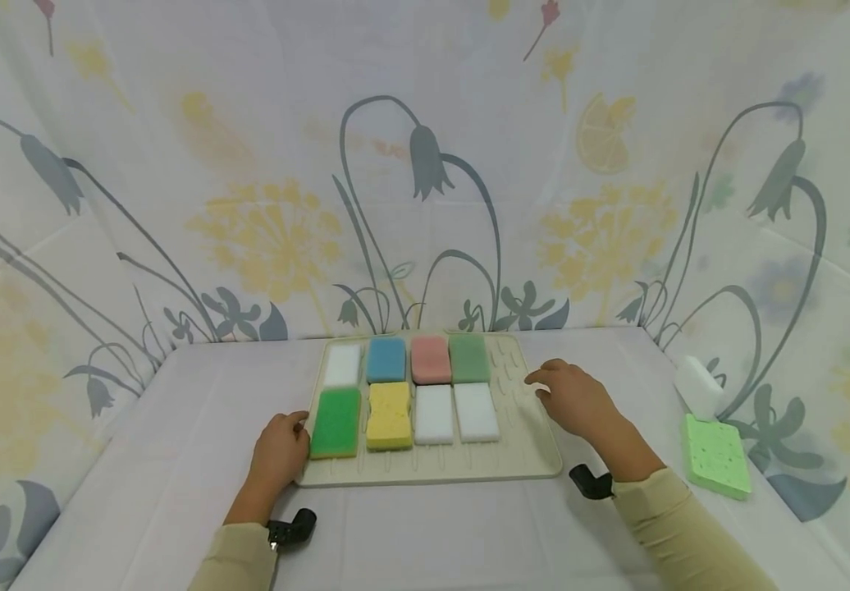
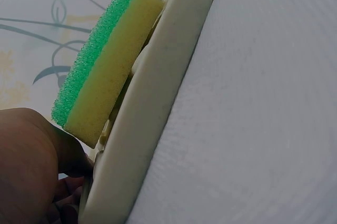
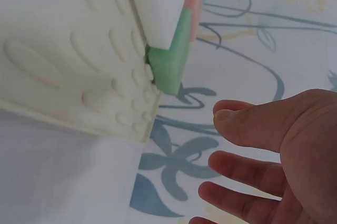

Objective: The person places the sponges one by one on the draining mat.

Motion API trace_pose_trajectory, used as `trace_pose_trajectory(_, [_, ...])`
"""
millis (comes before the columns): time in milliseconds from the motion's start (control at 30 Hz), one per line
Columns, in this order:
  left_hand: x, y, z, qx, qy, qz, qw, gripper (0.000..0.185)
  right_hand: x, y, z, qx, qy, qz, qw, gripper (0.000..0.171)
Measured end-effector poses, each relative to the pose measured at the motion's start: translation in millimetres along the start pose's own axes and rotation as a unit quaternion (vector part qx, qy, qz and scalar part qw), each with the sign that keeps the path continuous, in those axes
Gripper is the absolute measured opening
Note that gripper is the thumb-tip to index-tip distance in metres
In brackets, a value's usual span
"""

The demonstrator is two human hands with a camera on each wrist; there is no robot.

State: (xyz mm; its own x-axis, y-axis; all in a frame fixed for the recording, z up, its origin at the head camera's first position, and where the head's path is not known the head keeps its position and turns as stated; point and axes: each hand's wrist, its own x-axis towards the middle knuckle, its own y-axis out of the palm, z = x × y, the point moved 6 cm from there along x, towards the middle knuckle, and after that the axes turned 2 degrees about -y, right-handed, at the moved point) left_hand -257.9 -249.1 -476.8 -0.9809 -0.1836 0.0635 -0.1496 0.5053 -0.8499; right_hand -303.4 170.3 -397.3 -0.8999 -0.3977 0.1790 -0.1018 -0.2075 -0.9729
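A cream ribbed tray (image 1: pixel 524 464) bears two rows of sponges. My left hand (image 1: pixel 277 450) grips its left rim, the curled fingers and thumb at the edge beside a green-topped yellow scouring sponge (image 1: pixel 336 423). In the left wrist view the thumb (image 2: pixel 73 153) lies close under that sponge's corner. To its right sit a yellow sponge (image 1: pixel 389 417) and two white sponges (image 1: pixel 434 414). The back row has a white sponge (image 1: pixel 342 364), a blue one (image 1: pixel 386 359), a pink one (image 1: pixel 431 359) and a pale green one (image 1: pixel 469 358). My right hand (image 1: pixel 576 400), fingers spread and holding nothing, is by the tray's right edge.
At the table's right side lies a light green sponge (image 1: pixel 716 455) with holes, a white sponge (image 1: pixel 698 386) just behind it. A flower-printed cloth (image 1: pixel 425 230) hangs behind and along both sides of the white-covered table (image 1: pixel 440 533).
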Motion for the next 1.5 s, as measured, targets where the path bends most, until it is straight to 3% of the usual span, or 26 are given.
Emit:
trace_pose_trajectory(767, [1.0,2.8,3.1,-0.003,-0.005,0.003,1.0000,0.038,-0.2,-37.2,-76.5,-0.045,0.040,-0.043,0.997,0.027])
trace_pose_trajectory(1100, [1.6,2.6,2.1,-0.005,-0.011,0.008,0.9999,0.038,0.5,-42.8,-119.3,-0.047,0.102,-0.036,0.993,0.032])
trace_pose_trajectory(1500, [0.6,0.8,1.7,-0.006,-0.011,0.005,0.9999,0.038,-4.9,-65.5,-145.1,-0.070,0.118,-0.096,0.986,0.032])
